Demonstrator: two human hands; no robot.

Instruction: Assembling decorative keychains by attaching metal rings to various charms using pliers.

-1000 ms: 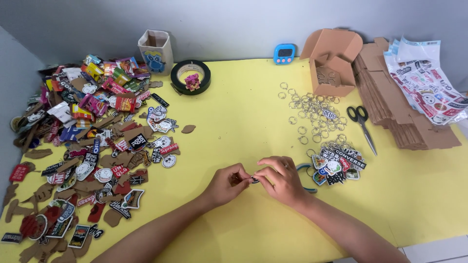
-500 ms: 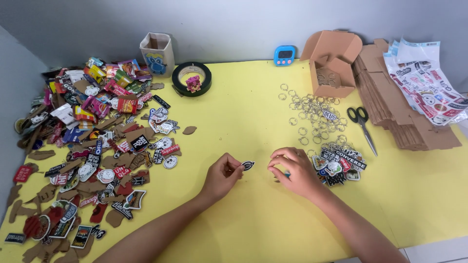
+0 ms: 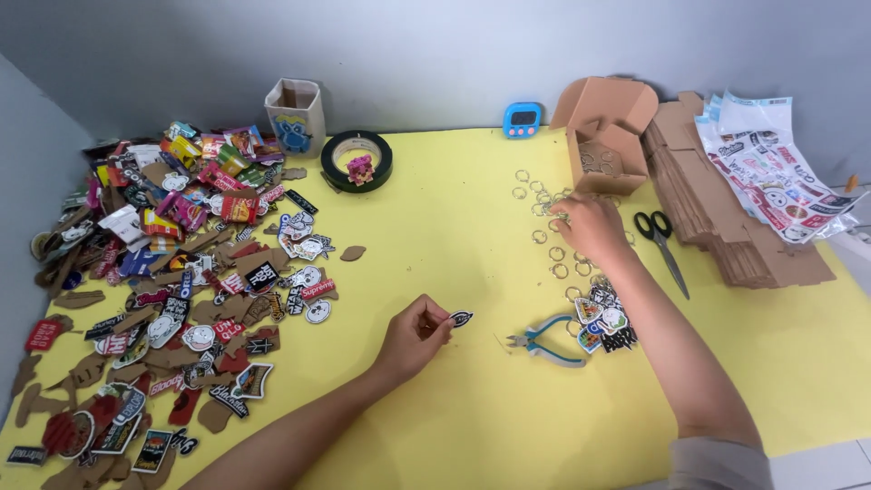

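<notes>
My left hand (image 3: 413, 339) pinches a small black oval charm (image 3: 461, 318) just above the yellow table (image 3: 435, 200). My right hand (image 3: 590, 225) is stretched out over a scatter of small metal rings (image 3: 543, 238), fingers curled down on them; whether it holds a ring is hidden. Blue-handled pliers (image 3: 549, 338) lie on the table between the two hands. A small heap of finished charms (image 3: 603, 319) sits beside my right forearm.
A large pile of colourful stickers and brown backings (image 3: 172, 263) covers the left side. At the back stand a paper cup (image 3: 295, 116), a tape roll (image 3: 357, 160), a blue timer (image 3: 523, 119) and an open cardboard box (image 3: 606, 136). Scissors (image 3: 662, 245), flat cardboard (image 3: 726, 227) and sticker sheets (image 3: 771, 172) lie right.
My hands have parted. The right hand put the pliers down and reached away to the metal rings, while the left hand kept the black charm and stayed in place.
</notes>
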